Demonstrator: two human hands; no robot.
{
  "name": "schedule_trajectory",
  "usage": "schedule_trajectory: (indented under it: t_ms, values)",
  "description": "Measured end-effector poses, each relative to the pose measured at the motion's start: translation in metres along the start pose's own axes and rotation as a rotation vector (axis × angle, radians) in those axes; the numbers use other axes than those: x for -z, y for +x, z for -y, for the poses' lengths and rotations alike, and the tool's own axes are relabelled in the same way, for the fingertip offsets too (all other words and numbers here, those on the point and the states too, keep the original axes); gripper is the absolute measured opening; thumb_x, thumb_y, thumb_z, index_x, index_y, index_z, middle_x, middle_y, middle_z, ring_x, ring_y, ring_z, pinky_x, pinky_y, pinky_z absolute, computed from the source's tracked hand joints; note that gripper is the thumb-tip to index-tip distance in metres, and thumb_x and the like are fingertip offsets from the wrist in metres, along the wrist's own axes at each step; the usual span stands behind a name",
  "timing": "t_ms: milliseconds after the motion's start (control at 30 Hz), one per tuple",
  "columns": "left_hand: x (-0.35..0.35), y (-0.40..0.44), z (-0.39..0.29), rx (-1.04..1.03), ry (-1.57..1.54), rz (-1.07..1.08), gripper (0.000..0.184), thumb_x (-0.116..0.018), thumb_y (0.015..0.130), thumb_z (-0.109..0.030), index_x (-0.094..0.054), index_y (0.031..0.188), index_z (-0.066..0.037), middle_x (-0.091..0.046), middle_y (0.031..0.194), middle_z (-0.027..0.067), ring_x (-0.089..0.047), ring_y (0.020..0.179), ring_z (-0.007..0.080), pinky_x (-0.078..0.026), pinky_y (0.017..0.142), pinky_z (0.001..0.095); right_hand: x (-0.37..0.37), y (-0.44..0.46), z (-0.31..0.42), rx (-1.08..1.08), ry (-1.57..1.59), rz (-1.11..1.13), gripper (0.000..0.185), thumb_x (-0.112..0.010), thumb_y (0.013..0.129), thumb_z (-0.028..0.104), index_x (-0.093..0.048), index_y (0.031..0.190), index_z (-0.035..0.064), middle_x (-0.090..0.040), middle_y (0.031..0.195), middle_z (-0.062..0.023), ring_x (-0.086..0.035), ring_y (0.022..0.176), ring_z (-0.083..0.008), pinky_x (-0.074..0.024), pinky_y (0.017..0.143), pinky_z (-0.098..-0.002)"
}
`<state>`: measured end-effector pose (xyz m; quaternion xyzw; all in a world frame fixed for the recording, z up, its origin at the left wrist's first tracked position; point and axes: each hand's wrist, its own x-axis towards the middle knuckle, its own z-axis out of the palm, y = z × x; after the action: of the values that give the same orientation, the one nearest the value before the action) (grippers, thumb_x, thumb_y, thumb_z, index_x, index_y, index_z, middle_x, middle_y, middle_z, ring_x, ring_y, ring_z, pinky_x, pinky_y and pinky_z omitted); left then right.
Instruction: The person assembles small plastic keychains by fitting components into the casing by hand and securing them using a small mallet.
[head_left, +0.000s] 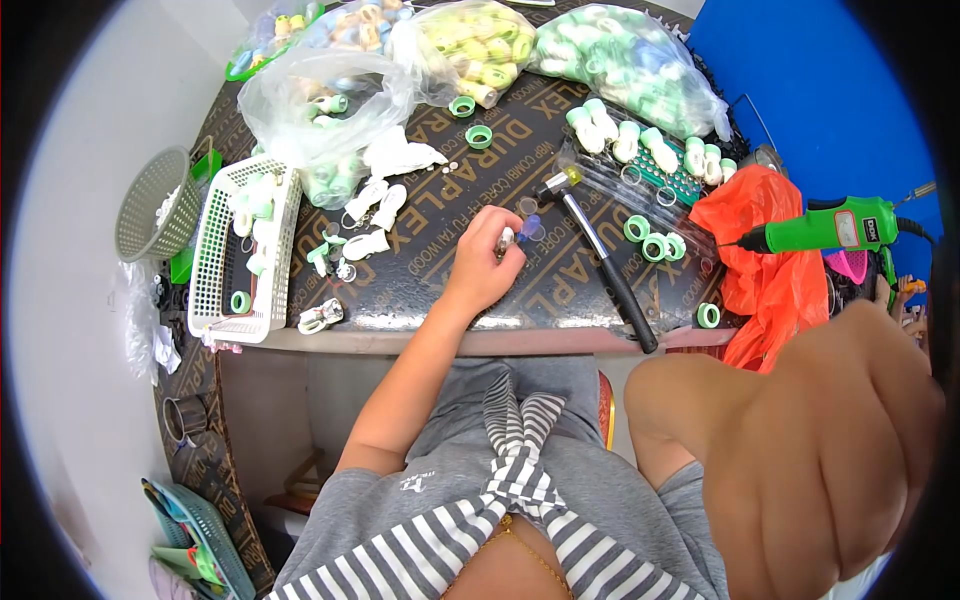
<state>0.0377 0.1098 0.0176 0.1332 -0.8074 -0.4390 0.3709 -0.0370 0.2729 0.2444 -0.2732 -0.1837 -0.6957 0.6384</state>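
My left hand [488, 258] rests on the dark tabletop with its fingers curled round a small whitish part [506, 240], mostly hidden by the fingers. Just beyond the fingertips lie a translucent bluish-purple piece [531, 228] and a clear ring [527, 205]. My right hand [830, 440] is raised close to the camera at the lower right. It is closed with its back towards me, and whatever it may hold is hidden. A hammer [605, 260] with a black handle lies right of my left hand. Several white moulded parts [375, 215] lie to its left.
A white basket [293, 215] with green and white parts stands left. Bags of green parts [630, 65] and yellow parts [490, 45] line the back. A green electric screwdriver [835, 226] hangs right, by an orange-red plastic bag [760, 230]. Green rings [655, 247] lie right of the hammer.
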Motion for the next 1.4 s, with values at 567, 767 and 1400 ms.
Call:
schedule_trajectory:
  t_ms: [567, 767, 1400]
  values:
    - [0.001, -0.001, -0.001, 0.0, -0.002, 0.002, 0.021, -0.052, 0.069, 0.002, -0.053, 0.09, -0.001, -0.054, 0.088, 0.0133, -0.055, 0.079, 0.03, -0.046, 0.067, 0.0324, 0.114, -0.045, 0.017, 0.165, -1.6, -0.805, 0.017, -0.054, 0.089, 0.017, -0.062, 0.09, 0.0018, -0.054, 0.071, -0.0004, -0.05, 0.059, -0.0088, -0.0459, 0.06, -0.0227]
    - [0.001, -0.005, -0.002, 0.032, -0.102, -0.002, 0.016, -0.052, 0.077, -0.003, -0.055, 0.093, 0.0, -0.054, 0.089, 0.014, -0.055, 0.081, 0.0295, -0.045, 0.07, 0.0333, 0.152, -0.04, -0.006, -0.051, -2.19, -0.582, 0.015, -0.066, 0.08, 0.013, -0.063, 0.09, 0.0012, -0.047, 0.068, 0.0002, -0.043, 0.057, -0.0067, -0.035, 0.05, -0.0228]
    - [0.002, 0.01, 0.001, 0.123, -0.086, 0.07, 0.016, -0.05, 0.086, -0.01, -0.058, 0.092, 0.003, -0.061, 0.087, 0.0167, -0.059, 0.083, 0.0345, -0.046, 0.072, 0.0362, 0.164, -0.023, 0.008, -0.652, -2.55, -0.217, 0.022, -0.05, 0.089, 0.025, -0.057, 0.088, 0.0036, -0.061, 0.072, -0.0192, -0.06, 0.07, -0.0372, -0.0463, 0.062, -0.0471]
